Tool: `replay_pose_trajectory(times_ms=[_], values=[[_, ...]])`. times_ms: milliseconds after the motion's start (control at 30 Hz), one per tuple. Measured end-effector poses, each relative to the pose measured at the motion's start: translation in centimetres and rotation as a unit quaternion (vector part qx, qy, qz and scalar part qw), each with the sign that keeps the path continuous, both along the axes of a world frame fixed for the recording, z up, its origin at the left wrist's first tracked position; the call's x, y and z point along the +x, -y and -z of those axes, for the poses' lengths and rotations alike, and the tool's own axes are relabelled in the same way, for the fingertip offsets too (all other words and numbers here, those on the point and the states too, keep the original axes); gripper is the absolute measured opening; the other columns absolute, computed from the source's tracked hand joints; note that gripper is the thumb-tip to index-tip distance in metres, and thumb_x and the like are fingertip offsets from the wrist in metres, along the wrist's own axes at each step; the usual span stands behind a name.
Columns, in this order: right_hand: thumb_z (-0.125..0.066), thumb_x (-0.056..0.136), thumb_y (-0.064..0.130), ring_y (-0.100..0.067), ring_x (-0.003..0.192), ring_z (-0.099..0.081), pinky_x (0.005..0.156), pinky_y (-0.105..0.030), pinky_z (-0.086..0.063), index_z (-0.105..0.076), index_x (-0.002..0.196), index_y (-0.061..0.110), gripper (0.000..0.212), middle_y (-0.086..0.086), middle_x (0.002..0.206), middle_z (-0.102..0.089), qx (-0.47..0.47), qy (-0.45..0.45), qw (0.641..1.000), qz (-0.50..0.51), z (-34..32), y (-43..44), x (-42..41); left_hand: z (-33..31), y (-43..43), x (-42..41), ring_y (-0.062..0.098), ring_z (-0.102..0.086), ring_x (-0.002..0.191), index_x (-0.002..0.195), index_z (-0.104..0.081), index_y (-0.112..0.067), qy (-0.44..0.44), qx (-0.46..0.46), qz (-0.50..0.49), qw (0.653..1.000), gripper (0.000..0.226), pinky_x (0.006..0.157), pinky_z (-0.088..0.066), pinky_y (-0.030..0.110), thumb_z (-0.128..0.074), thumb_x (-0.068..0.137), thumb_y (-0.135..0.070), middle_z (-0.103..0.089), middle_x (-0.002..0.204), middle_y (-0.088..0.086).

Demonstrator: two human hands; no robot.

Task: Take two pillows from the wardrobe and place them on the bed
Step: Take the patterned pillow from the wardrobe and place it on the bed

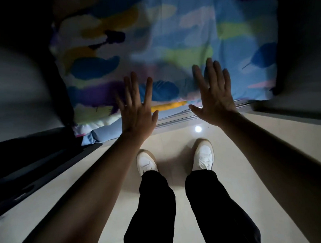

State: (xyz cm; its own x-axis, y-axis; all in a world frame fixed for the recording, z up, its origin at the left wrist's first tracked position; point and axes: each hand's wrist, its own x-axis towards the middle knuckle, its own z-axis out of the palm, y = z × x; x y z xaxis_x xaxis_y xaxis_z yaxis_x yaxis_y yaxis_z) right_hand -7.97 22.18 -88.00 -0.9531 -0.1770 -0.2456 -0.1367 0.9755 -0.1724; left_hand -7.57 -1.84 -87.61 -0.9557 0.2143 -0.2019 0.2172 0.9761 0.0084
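Observation:
A large pillow (235,43) with a light blue cover and coloured feather prints fills the dim wardrobe opening ahead. To its left lies a second one (89,56), whiter, with blue, yellow and purple feathers. More folded bedding (100,132) pokes out below at floor level. My left hand (137,111) is stretched flat, fingers spread, in front of the lower edge of the pillows. My right hand (216,98) is likewise flat and spread, just short of the blue pillow. Neither hand holds anything.
The wardrobe's sliding-door track (183,116) runs along the pale tiled floor (175,139) just ahead of my white shoes (204,156). A dark door panel (33,165) angles in from the left. Dark wardrobe sides frame both edges.

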Motion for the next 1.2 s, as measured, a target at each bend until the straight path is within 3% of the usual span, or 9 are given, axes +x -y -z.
replay_pose_trajectory(times_ms=[100, 300, 467, 567, 633, 800, 967, 1133, 1200], values=[[-0.076, 0.077, 0.041, -0.046, 0.148, -0.010, 0.119, -0.060, -0.014, -0.015, 0.156, 0.012, 0.104, -0.028, 0.161, -0.011, 0.034, -0.012, 0.999, 0.004, 1.5, 0.1, 0.0, 2.1, 0.0, 0.2, 0.044, -0.016, 0.146, 0.155, -0.005, -0.025, -0.020, -0.002, 0.007, 1.000, 0.110, 0.112, -0.014, 0.071, -0.066, 0.069, -0.058, -0.014, 0.159, 0.027], [-0.041, 0.101, 0.011, -0.046, 0.142, -0.031, 0.117, -0.056, -0.026, -0.035, 0.151, 0.008, 0.051, -0.027, 0.154, -0.034, 0.026, -0.049, 0.998, 0.016, 0.0, 0.7, -0.5, 0.9, -0.1, 0.4, 0.042, -0.014, 0.147, 0.155, -0.007, -0.024, -0.010, -0.007, 0.012, 1.000, 0.109, 0.113, -0.012, 0.070, -0.066, 0.069, -0.058, -0.013, 0.160, 0.025], [-0.038, 0.098, 0.007, -0.044, 0.136, -0.043, 0.111, -0.051, -0.037, -0.041, 0.148, 0.007, 0.051, -0.022, 0.149, -0.045, 0.003, -0.064, 0.998, -0.016, -7.0, 0.2, -2.4, -4.3, -0.1, 0.1, 0.040, -0.011, 0.148, 0.155, -0.005, -0.021, -0.002, 0.002, 0.019, 1.000, 0.103, 0.114, -0.011, 0.069, -0.063, 0.077, -0.054, -0.010, 0.162, 0.021], [-0.048, 0.100, 0.018, -0.040, 0.134, -0.047, 0.108, -0.048, -0.041, -0.048, 0.144, 0.010, 0.045, -0.016, 0.146, -0.051, -0.020, -0.077, 0.996, -0.033, -11.7, 0.7, -4.0, -8.1, 0.0, -2.2, 0.042, -0.012, 0.148, 0.155, -0.007, -0.018, -0.014, 0.001, -0.005, 1.000, 0.108, 0.113, -0.013, 0.068, -0.068, 0.073, -0.051, -0.010, 0.162, 0.020], [-0.055, 0.099, 0.028, -0.039, 0.130, -0.053, 0.104, -0.047, -0.046, -0.055, 0.139, 0.010, 0.044, -0.015, 0.141, -0.056, -0.052, -0.089, 0.994, -0.031, -14.7, 1.1, -4.9, -11.0, 0.0, -4.2, 0.042, -0.017, 0.147, 0.155, -0.010, -0.018, -0.026, 0.005, -0.024, 0.999, 0.105, 0.112, -0.018, 0.067, -0.070, 0.073, -0.042, -0.013, 0.162, 0.018], [-0.066, 0.092, 0.025, -0.038, 0.123, -0.059, 0.099, -0.047, -0.050, -0.063, 0.131, 0.009, 0.042, -0.015, 0.133, -0.063, -0.093, -0.110, 0.990, -0.001, -21.6, 1.1, -4.3, -18.5, -0.5, -6.4, 0.038, -0.032, 0.141, 0.152, -0.026, -0.018, -0.030, 0.021, -0.031, 0.999, 0.080, 0.109, -0.029, 0.061, -0.056, 0.079, -0.010, -0.034, 0.156, 0.013], [-0.060, 0.093, 0.026, -0.035, 0.123, -0.059, 0.103, -0.044, -0.048, -0.063, 0.131, 0.010, 0.041, -0.013, 0.134, -0.063, -0.108, -0.088, 0.988, 0.066, -28.5, 1.2, -0.3, -26.1, -0.4, -4.6, 0.031, -0.036, 0.139, 0.145, -0.038, -0.023, -0.007, 0.021, 0.003, 1.000, 0.063, 0.108, -0.029, 0.053, -0.052, 0.084, -0.016, -0.044, 0.148, 0.005], [-0.066, 0.085, 0.022, -0.032, 0.107, -0.068, 0.086, -0.039, -0.055, -0.068, 0.123, 0.010, 0.040, -0.011, 0.120, -0.071, -0.109, -0.090, 0.980, 0.138, -36.1, 1.3, 6.9, -34.1, -0.9, -0.9, 0.030, -0.048, 0.124, 0.140, -0.042, -0.028, 0.023, 0.016, 0.077, 0.997, 0.061, 0.098, -0.040, 0.048, -0.059, 0.082, -0.018, -0.057, 0.131, 0.002], [-0.059, 0.084, 0.022, -0.031, 0.105, -0.068, 0.084, -0.037, -0.055, -0.068, 0.122, 0.012, 0.040, -0.009, 0.118, -0.072, -0.096, -0.078, 0.981, 0.151, -38.6, 1.2, 10.1, -36.7, -1.4, 0.9, 0.029, -0.051, 0.118, 0.138, -0.042, -0.031, 0.042, 0.011, 0.104, 0.994, 0.058, 0.095, -0.042, 0.044, -0.060, 0.084, -0.021, -0.058, 0.128, -0.001]])
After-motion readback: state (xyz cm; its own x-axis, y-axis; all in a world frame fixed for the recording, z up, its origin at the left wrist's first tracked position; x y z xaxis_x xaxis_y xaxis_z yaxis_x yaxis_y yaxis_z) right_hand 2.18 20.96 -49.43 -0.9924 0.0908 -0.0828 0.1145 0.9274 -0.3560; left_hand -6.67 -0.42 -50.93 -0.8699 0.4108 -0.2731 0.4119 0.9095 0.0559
